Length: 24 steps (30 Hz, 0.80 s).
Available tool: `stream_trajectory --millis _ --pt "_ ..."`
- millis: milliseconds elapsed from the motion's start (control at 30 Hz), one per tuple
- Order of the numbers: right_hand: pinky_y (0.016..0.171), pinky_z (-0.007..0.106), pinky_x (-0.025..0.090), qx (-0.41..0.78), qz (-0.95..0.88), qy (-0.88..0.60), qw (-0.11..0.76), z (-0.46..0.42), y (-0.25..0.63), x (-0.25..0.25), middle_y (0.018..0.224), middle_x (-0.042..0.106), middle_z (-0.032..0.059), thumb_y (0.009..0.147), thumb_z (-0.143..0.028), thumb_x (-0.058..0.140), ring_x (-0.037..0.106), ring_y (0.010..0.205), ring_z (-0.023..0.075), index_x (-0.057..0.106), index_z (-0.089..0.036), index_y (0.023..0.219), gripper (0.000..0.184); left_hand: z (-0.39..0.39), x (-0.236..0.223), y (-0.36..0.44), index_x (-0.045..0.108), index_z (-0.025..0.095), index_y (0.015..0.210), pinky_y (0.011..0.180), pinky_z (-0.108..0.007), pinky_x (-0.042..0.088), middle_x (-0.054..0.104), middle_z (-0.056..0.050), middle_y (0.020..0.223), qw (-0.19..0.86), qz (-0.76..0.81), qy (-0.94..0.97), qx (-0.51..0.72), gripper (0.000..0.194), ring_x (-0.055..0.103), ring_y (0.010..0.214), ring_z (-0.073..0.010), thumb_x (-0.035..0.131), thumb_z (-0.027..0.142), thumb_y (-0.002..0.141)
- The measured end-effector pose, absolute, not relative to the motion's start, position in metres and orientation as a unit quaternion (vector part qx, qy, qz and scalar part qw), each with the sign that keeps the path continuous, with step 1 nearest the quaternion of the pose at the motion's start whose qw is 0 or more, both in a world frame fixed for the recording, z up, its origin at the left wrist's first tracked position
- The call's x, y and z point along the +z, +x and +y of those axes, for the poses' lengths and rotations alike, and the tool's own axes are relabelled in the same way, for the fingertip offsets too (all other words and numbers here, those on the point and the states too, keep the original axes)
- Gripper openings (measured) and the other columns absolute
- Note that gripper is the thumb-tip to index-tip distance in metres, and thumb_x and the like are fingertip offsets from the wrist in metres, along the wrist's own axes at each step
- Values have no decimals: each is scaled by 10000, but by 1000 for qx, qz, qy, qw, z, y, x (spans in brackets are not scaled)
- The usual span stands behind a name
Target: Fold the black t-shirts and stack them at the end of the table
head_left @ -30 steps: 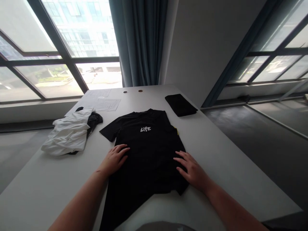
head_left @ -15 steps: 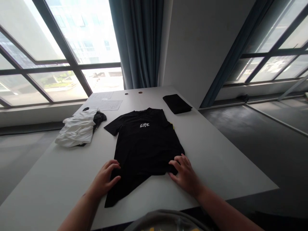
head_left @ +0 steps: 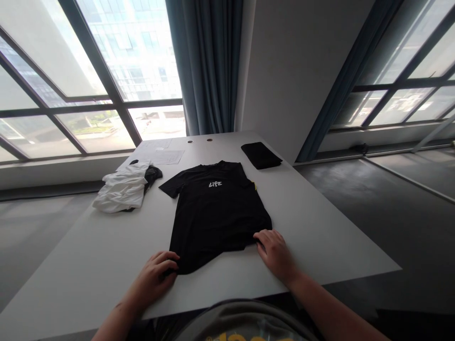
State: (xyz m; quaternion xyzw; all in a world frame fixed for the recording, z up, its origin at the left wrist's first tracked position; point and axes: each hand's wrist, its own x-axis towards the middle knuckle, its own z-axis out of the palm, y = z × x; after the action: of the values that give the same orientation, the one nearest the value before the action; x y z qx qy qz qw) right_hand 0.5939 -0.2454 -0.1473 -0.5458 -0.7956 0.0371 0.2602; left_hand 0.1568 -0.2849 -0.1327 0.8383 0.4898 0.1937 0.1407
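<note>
A black T-shirt (head_left: 216, 215) with white "LIFE" lettering on the chest lies spread out, its collar pointing away from me. Its left sleeve is spread outward; on the right no sleeve sticks out, and a bit of yellow shows at that edge. My left hand (head_left: 154, 277) is closed on the near left corner of the hem. At the near right corner, my right hand (head_left: 275, 253) pinches the hem, fingers curled over the cloth. Between the two hands the hem runs unevenly, higher on the right.
On the white table (head_left: 313, 237), a folded black cloth (head_left: 261, 155) lies at the back right. A crumpled white garment (head_left: 122, 187) rests at the left with dark cloth (head_left: 152, 175) beside it. Paper sheets (head_left: 165, 156) lie behind. Windows and a blue curtain (head_left: 209, 66) stand beyond.
The shirt's long near left corner has drawn back, away from me, and the hem is shorter there. My left hand has moved slightly nearer and closed on that corner; my right fingers have closed too.
</note>
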Motion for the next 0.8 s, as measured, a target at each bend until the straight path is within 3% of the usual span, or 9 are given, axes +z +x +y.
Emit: stream_trajectory --millis 200,300,433,533,667,733,800 --pt "967 502 519 68 -800 -504 319 -263 620 -137 984 729 70 925 -144 523 670 978 288 663 -289 1029 227 -287 -128 156 685 297 874 938 -401 594 755 -43 1086 181 495 814 244 144 718 1003 -230 571 336 952" --pt "808 389 552 135 -809 -486 301 -269 641 -127 914 692 51 844 -107 508 656 891 249 609 -282 905 210 -290 -124 154 652 270 851 933 -377 589 747 -67 1110 234 499 787 278 214 708 1033 -230 536 393 983" --pt "684 326 481 165 -799 -528 235 -265 663 -117 752 582 18 745 -89 476 575 734 207 453 -256 720 171 -292 -129 150 668 242 909 871 -350 591 757 -75 1014 291 539 733 295 293 716 941 -226 525 483 992" --pt "711 333 434 141 -815 -540 154 -259 668 -115 730 557 19 716 -78 469 545 743 206 428 -239 691 167 -293 -135 149 699 236 950 829 -333 586 756 -52 920 280 566 730 260 293 711 861 -215 554 490 974" --pt "839 388 434 113 -833 -531 106 -260 657 -110 861 623 54 771 -89 497 575 878 236 552 -211 790 135 -297 -138 149 707 237 929 788 -320 586 741 -40 865 244 554 759 238 288 703 813 -207 557 480 974" --pt "903 407 447 132 -838 -516 119 -265 649 -107 1009 648 78 864 -158 537 596 976 249 623 -204 932 120 -298 -139 151 722 245 1046 818 -327 595 746 -45 901 216 542 777 237 280 713 847 -207 544 454 990" --pt "929 407 464 165 -846 -493 116 -270 643 -107 1132 645 90 889 -239 614 605 1041 257 651 -215 1057 174 -299 -140 154 707 270 1227 912 -362 594 753 -66 1068 158 533 798 235 320 717 996 -228 564 426 987"
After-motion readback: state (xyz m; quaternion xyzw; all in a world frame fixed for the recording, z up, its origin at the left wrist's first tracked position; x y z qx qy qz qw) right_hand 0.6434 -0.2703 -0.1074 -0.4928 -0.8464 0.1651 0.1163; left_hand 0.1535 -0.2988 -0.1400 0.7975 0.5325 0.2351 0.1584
